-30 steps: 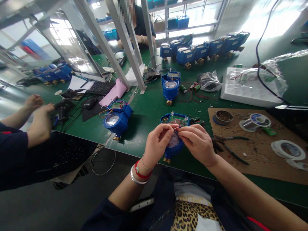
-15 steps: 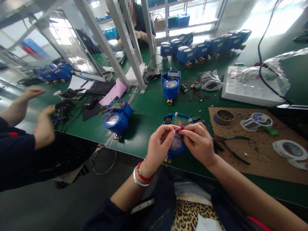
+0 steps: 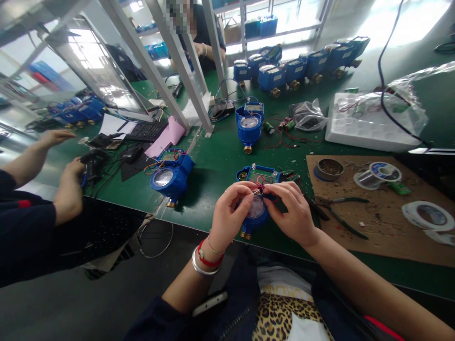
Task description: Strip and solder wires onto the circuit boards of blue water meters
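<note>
Pinching thin wires (image 3: 256, 191) between thumb and fingertips of the left hand (image 3: 231, 213), just above one blue meter (image 3: 256, 210), near on the green table (image 3: 211, 175). Reaching to the same wires with the right hand (image 3: 293, 213), thumb and forefinger slightly parted; cannot tell of any grip there. Counting two more wired meters standing apart: one to the left (image 3: 174, 175), one farther back (image 3: 248, 127). Counting at least seven blue meters in the far group (image 3: 293, 71). On the right, counting one cardboard sheet (image 3: 384, 246) bearing one pair of pliers (image 3: 350, 200), one solder spool (image 3: 369, 179), one tape roll (image 3: 410, 214) and one round tin (image 3: 329, 171). Beyond it, seeing one white foam tray (image 3: 337, 137) partly under clear plastic. At left, seeing two co-worker's hands (image 3: 59, 136).
</note>
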Demonstrator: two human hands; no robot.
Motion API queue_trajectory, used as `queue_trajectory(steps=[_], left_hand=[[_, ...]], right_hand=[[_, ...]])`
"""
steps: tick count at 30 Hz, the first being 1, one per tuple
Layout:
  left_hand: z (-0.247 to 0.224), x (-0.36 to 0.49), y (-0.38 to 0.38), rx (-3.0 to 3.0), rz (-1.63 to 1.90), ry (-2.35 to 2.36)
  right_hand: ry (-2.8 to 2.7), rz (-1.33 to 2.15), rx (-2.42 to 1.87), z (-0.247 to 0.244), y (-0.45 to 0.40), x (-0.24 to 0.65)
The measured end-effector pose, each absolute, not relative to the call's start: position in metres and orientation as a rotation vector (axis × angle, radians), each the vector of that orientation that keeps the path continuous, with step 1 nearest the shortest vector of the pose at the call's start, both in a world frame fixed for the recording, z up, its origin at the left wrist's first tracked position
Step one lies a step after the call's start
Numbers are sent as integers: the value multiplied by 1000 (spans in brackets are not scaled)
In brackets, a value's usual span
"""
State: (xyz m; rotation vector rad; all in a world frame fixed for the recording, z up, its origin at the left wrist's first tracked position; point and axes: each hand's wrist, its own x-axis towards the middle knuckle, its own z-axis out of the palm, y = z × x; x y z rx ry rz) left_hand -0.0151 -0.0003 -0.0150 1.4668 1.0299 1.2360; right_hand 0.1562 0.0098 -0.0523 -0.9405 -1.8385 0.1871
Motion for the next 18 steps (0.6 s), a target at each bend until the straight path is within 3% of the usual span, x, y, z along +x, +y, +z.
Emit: queue_trajectory(steps=[18], left_hand=[[-17, -40, 24, 1511, 1117, 849]], right_hand=[[-1808, 134, -1006, -61, 3, 160]])
